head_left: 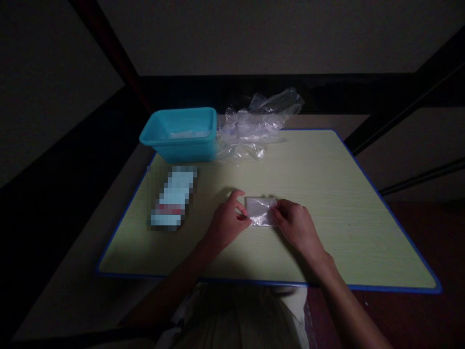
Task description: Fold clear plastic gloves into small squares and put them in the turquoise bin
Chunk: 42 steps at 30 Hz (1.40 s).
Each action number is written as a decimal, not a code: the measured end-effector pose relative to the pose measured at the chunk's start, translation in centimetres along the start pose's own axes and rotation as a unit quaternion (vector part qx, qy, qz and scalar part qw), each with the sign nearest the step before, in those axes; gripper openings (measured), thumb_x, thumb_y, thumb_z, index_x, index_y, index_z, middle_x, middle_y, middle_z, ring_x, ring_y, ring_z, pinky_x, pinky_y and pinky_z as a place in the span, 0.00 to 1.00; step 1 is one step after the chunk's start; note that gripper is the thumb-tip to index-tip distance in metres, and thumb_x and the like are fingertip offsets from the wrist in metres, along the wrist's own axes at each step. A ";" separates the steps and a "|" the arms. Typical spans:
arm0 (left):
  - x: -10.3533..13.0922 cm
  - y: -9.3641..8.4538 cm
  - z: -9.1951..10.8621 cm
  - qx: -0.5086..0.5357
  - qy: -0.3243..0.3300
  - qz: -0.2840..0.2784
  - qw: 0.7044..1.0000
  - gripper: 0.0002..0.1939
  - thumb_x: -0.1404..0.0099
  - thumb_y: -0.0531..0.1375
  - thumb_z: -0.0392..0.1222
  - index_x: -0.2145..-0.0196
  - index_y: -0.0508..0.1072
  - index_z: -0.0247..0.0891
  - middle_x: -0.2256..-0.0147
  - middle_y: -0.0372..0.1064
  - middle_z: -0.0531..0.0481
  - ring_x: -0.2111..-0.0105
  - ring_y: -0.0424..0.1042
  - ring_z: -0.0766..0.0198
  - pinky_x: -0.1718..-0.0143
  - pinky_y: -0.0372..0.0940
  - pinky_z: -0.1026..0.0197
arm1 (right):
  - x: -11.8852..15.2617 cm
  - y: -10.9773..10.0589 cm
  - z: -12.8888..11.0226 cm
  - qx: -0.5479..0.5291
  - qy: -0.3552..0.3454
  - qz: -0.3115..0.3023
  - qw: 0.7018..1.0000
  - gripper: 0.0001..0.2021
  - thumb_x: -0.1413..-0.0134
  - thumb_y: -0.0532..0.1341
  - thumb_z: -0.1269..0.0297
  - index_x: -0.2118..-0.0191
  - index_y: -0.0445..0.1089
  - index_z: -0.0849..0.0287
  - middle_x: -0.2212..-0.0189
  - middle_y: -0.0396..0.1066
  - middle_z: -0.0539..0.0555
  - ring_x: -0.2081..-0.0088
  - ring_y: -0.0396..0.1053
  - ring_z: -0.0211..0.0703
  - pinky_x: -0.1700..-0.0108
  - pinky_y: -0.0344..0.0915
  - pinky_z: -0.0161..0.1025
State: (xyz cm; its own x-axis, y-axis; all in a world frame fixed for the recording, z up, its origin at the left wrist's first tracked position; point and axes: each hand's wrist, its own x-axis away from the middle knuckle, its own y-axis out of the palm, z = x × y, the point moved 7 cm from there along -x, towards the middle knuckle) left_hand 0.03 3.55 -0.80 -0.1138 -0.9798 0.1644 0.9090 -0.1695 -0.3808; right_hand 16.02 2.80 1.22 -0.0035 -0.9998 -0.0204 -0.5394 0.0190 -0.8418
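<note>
A small clear plastic packet (260, 212) lies near the middle of the pale table, shiny and roughly rectangular. My right hand (296, 224) pinches its right edge between thumb and fingers. On the packet's left side is my left hand (228, 218), its fingers curved and apart, with the thumb tip at the packet's lower left corner. Nothing shows between the left thumb and fingers.
A turquoise plastic basket (189, 149) stands at the table's back left, with something pale inside. Crumpled clear plastic bags (254, 128) lie beside it. A blurred-out phone-like object (174, 198) rests at the left. Blue edging (395, 223) borders the table.
</note>
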 end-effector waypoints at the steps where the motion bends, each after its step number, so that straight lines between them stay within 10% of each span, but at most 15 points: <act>1: 0.0 0.0 0.0 -0.004 -0.003 0.002 1.000 0.29 0.56 0.62 0.23 0.55 0.62 0.38 0.76 0.65 0.61 0.79 0.70 0.70 0.74 0.64 0.69 | 0.0 0.0 0.0 0.000 0.003 -0.004 1.000 0.09 0.50 0.52 0.67 0.73 0.70 0.59 0.80 0.70 0.53 0.79 0.64 0.40 0.75 0.53 0.35; 36: 0.5 0.1 1.2 -0.157 0.065 0.071 0.983 0.30 0.50 0.60 0.23 0.49 0.61 0.36 0.64 0.68 0.50 0.71 0.69 0.66 0.71 0.66 0.65 | 0.8 0.1 -0.7 0.029 -0.045 0.044 0.998 0.12 0.47 0.50 0.68 0.56 0.62 0.62 0.79 0.67 0.53 0.80 0.63 0.42 0.77 0.54 0.38; 42: 1.3 -0.2 2.2 -0.195 0.138 0.087 0.967 0.19 0.47 0.57 0.23 0.58 0.67 0.37 0.63 0.68 0.50 0.72 0.69 0.67 0.67 0.68 0.63 | 1.9 -1.9 -2.1 0.001 -0.146 0.111 0.983 0.10 0.43 0.50 0.68 0.60 0.66 0.64 0.71 0.67 0.57 0.73 0.65 0.44 0.70 0.64 0.41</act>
State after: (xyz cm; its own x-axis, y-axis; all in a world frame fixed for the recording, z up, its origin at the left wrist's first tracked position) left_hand 0.56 2.58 1.52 -0.1239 -0.9789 -0.1623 0.7095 0.0269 -0.7042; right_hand 15.30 0.86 3.89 0.1203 -0.9262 -0.3573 -0.5501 0.2374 -0.8006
